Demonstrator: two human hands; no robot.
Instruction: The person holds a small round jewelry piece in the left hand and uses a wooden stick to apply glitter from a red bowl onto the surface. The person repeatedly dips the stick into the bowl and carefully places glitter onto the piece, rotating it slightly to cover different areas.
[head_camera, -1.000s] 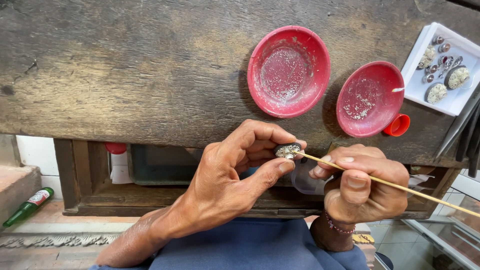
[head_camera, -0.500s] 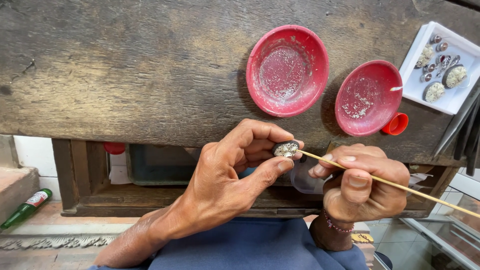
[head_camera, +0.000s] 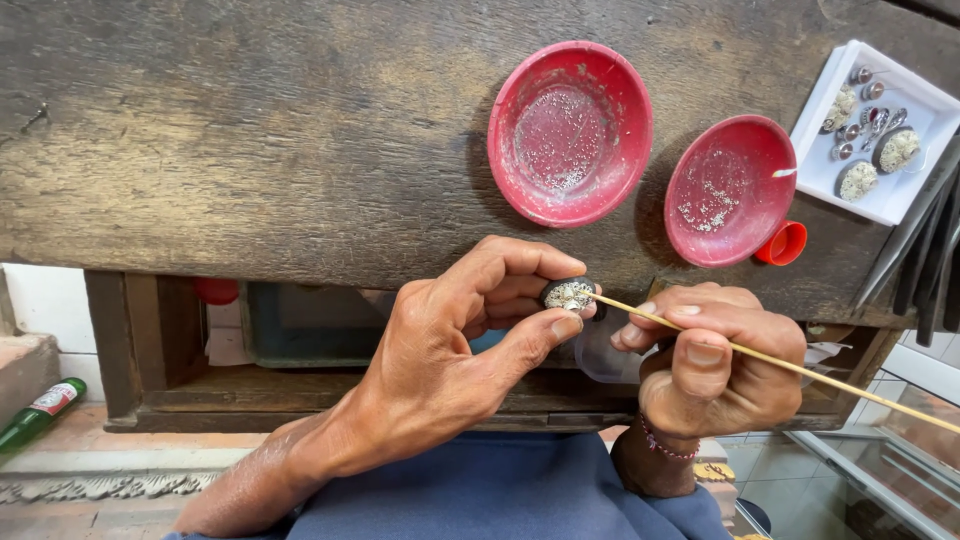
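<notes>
My left hand (head_camera: 455, 345) pinches a small round dark piece (head_camera: 570, 295) set with tiny silver grains between thumb and fingers, just below the bench's front edge. My right hand (head_camera: 715, 365) grips a thin wooden stick (head_camera: 790, 365) whose tip touches the piece's right side. The stick runs off to the lower right. A clear little plastic cup (head_camera: 600, 350) sits partly hidden behind my right fingers.
On the worn wooden bench (head_camera: 250, 150) stand two red bowls, a large one (head_camera: 570, 130) and a smaller one (head_camera: 730, 190), both dusted with silver grains. A white tray (head_camera: 880, 130) with several small metal pieces lies at the right. A green bottle (head_camera: 40, 412) lies on the floor at the left.
</notes>
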